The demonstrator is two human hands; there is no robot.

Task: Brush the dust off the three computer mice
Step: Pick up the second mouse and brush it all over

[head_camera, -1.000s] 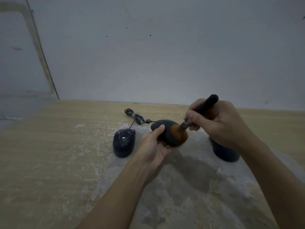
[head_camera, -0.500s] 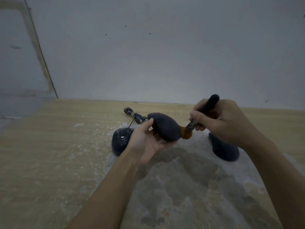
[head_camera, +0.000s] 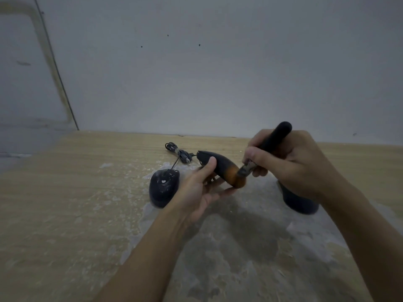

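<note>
My left hand (head_camera: 201, 188) holds a black mouse (head_camera: 220, 163) tilted on its side above the table, thumb on its top. My right hand (head_camera: 290, 162) grips a black-handled brush (head_camera: 273, 139); its orange bristles (head_camera: 236, 176) press on the near end of the held mouse. A second black mouse (head_camera: 163, 187), dusty and wired, lies flat on the table to the left of my left hand. A third dark mouse (head_camera: 299, 202) rests on the table to the right, partly hidden behind my right hand and wrist.
The wooden table (head_camera: 65, 203) has a worn, whitish dusty patch (head_camera: 250, 247) under my hands. A coiled black cable with a plug (head_camera: 177, 152) lies behind the mice. A grey wall (head_camera: 207, 73) rises right behind the table's far edge.
The held mouse has been turned further onto its side. The brush went off its near end and is back on it. My right hand is slightly higher.
</note>
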